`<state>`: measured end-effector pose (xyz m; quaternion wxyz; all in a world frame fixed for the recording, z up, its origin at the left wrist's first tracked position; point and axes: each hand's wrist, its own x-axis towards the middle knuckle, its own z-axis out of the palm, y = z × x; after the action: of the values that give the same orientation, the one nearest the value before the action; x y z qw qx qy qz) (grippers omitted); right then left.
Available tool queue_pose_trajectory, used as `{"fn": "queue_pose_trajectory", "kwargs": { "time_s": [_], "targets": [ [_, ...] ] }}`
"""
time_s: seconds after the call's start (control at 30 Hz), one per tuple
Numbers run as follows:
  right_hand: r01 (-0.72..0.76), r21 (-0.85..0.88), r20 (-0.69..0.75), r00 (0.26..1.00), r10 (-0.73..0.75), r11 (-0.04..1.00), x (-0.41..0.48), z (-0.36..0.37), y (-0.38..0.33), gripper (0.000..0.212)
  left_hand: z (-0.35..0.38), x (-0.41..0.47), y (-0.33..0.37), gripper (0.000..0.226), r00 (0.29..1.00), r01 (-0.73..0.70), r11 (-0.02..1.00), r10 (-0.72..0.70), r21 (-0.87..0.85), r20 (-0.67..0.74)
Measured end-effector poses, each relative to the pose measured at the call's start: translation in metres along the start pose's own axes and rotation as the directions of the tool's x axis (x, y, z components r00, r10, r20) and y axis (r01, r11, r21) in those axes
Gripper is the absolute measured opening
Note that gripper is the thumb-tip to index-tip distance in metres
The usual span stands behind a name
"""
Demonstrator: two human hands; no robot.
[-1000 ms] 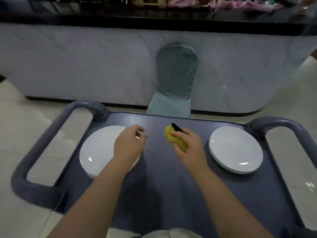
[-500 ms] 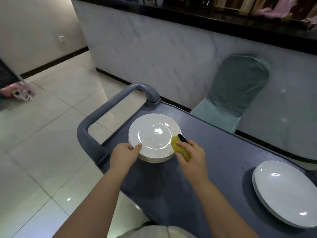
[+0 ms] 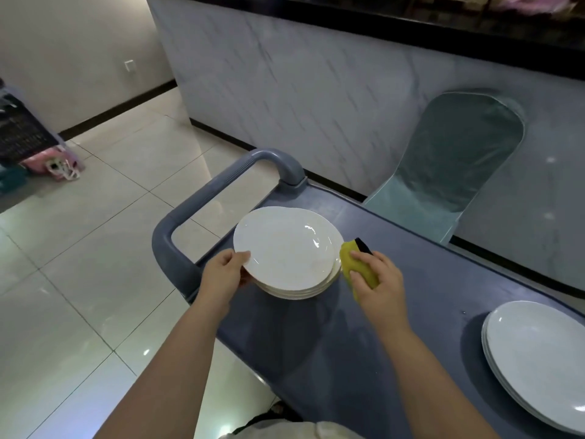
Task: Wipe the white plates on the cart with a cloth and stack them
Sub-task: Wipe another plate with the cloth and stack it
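Your left hand (image 3: 223, 275) pinches the top round white plate's (image 3: 286, 247) rim, your right hand (image 3: 378, 285) grips the half-hidden yellow cloth (image 3: 348, 259), and the right-hand white plate stack (image 3: 538, 359) is cut off.

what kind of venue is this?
Probably a restaurant or banquet hall: a grey service cart with stacked white plates, a fabric-covered chair, and a marble-fronted counter on tiled floor.

A single head-worn camera looks steeply down, close over the grey plastic cart (image 3: 364, 337), aimed just beyond the person's fingers (image 3: 359, 256).
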<state>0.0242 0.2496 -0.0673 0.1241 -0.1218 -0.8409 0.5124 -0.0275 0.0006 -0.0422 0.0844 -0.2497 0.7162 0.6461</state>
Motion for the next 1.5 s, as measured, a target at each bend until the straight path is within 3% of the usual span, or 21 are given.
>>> {"fn": "queue_pose_trajectory", "kwargs": {
  "time_s": [0.2, 0.4, 0.5, 0.6, 0.7, 0.8, 0.9, 1.13, 1.23, 1.3, 1.4, 1.5],
  "targets": [
    [0.048, 0.003, -0.025, 0.999, -0.048, 0.999, 0.007, -0.005, -0.009, 0.04, 0.003, -0.007, 0.053, 0.024, 0.991, -0.129, 0.991, 0.129, 0.034, 0.024],
    [0.305, -0.132, -0.001, 0.951, -0.308, 0.943, 0.013, -0.002, -0.022, 0.033, 0.019, -0.007, 0.124, 0.019, 0.953, -0.302, 0.918, 0.28, 0.258, 0.119],
    [0.364, -0.163, 0.028, 0.931, -0.365, 0.917, 0.01, -0.002, -0.025, 0.035, 0.023, -0.007, 0.135, 0.02, 0.936, -0.35, 0.876, 0.322, 0.33, 0.139],
    [0.33, -0.099, 0.012, 0.944, -0.33, 0.939, 0.006, -0.008, -0.027, 0.034, 0.013, -0.006, 0.132, 0.029, 0.954, -0.294, 0.921, 0.267, 0.257, 0.136],
    [0.192, 0.025, -0.099, 0.977, -0.189, 0.981, 0.005, -0.019, -0.033, 0.037, -0.006, -0.011, 0.115, 0.032, 0.958, -0.118, 0.992, 0.123, -0.036, 0.258],
    [0.142, 0.163, -0.174, 0.978, -0.113, 0.976, 0.003, -0.034, -0.05, 0.034, -0.014, -0.02, 0.08, 0.038, 0.896, 0.091, 0.979, 0.0, -0.184, 0.445],
    [0.185, 0.202, -0.102, 0.981, -0.167, 0.962, 0.0, -0.031, -0.07, 0.037, 0.006, -0.034, 0.049, 0.048, 0.845, 0.218, 0.936, -0.039, -0.276, 0.534],
    [0.4, -0.232, 0.126, 0.916, -0.381, 0.887, -0.026, -0.003, -0.057, 0.051, 0.054, -0.049, 0.037, 0.054, 0.805, 0.237, 0.906, 0.02, -0.351, 0.594],
    [0.459, -0.352, 0.053, 0.88, -0.473, 0.816, -0.021, -0.039, -0.018, 0.05, 0.063, -0.05, 0.033, 0.058, 0.78, 0.211, 0.93, 0.027, -0.303, 0.625],
    [0.35, -0.445, -0.078, 0.902, -0.425, 0.824, -0.004, -0.061, -0.003, 0.045, 0.07, -0.055, 0.028, 0.059, 0.752, 0.204, 0.938, 0.032, -0.279, 0.659],
    [0.175, -0.45, -0.256, 0.914, -0.314, 0.876, 0.014, -0.052, -0.024, 0.041, 0.079, -0.061, 0.023, 0.058, 0.698, 0.201, 0.945, 0.046, -0.257, 0.714],
    [0.269, -0.412, -0.153, 0.921, -0.357, 0.871, -0.003, -0.016, -0.051, 0.041, 0.082, -0.052, 0.028, 0.056, 0.641, 0.191, 0.94, 0.098, -0.282, 0.761]
  ]
}}
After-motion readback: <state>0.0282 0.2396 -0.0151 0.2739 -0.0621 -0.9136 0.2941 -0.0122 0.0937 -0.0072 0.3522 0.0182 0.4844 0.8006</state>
